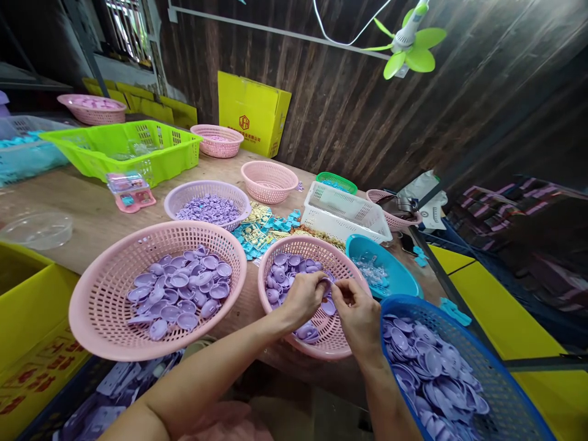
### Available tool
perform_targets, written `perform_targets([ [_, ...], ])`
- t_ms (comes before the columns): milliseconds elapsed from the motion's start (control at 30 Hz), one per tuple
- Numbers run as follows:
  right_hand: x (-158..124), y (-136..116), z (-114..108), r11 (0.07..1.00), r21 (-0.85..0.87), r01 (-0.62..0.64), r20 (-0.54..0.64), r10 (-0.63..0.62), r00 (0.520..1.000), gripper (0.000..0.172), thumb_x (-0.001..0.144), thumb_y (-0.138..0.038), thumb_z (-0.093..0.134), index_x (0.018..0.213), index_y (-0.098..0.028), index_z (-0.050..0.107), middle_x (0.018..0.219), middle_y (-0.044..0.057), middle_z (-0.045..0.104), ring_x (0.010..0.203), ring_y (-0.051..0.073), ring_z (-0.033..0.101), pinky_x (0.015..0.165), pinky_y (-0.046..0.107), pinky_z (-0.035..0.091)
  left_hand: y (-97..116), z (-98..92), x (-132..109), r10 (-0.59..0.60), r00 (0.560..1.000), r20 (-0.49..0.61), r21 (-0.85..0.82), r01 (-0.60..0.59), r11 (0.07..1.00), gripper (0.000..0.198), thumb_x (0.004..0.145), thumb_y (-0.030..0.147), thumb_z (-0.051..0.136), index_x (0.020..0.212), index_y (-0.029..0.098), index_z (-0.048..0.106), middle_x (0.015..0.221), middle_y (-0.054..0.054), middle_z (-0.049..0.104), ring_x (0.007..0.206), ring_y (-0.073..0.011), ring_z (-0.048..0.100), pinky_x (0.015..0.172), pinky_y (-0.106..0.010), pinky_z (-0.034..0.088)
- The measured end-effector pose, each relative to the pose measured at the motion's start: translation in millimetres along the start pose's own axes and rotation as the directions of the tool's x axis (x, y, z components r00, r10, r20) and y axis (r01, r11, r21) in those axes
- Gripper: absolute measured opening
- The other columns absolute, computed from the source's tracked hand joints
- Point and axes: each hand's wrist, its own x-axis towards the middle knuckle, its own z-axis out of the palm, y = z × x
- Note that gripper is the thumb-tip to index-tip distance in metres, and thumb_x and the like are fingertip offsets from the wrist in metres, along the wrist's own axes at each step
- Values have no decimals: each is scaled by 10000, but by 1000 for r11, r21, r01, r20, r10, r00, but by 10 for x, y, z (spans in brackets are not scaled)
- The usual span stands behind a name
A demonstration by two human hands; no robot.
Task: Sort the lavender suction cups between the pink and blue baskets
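Over the middle pink basket, my two hands come together around a small purple plastic piece. My left hand pinches it from the left. The fingertips of my right hand press against its right side; fingers cover most of the piece. Purple spoon-like plastic pieces lie in the basket beneath. To the left stands a larger pink basket with purple cup-shaped pieces in it. A blue basket at the right is heaped with flat purple pieces.
Behind are a lilac basket of tiny purple parts, blue and yellow parts, a white basket and a teal scoop-shaped tray. A green crate stands back left. Yellow cartons flank the table. A fan hangs above.
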Motion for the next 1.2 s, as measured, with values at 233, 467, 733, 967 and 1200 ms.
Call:
perform_targets([
  [233,-15,-26,15,999,-33,11,-24,-12,1000,185,766,-275,448,621,-184,517,554,-4,575,486,113,524,505,218,367,-4,6,-28,73,997,12,269,-74,960,203,797,72,422,787,119,619,686,-65,632,613,-160,565,593,-249,402],
  [467,-41,-51,71,998,-53,32,-40,-34,999,174,766,-236,452,599,-195,480,538,-11,554,486,120,502,506,233,353,-119,74,-98,181,983,-20,392,-159,906,231,812,52,374,876,115,587,768,-93,638,687,-187,595,623,-272,453],
  [733,-106,-79,129,998,-52,24,-73,-28,997,185,780,-222,438,599,-195,464,536,-2,553,478,125,497,494,239,337,-60,75,-150,188,981,-52,376,-156,914,205,823,74,368,806,126,565,719,-76,616,624,-163,570,581,-251,428],
  [967,43,-63,96,966,250,-71,243,8,970,221,808,-348,446,707,-189,561,637,15,618,567,144,563,532,241,418,-51,-233,-173,37,999,36,356,-47,933,206,804,98,374,751,154,564,625,-44,588,562,-144,549,530,-229,378],
  [1200,190,538,204,995,-76,-61,492,91,866,164,746,-185,503,828,-165,643,859,74,666,814,207,603,730,315,430,-275,-1346,193,-380,925,29,72,377,924,150,721,105,397,664,150,529,490,28,513,383,-109,495,426,-210,378],
])
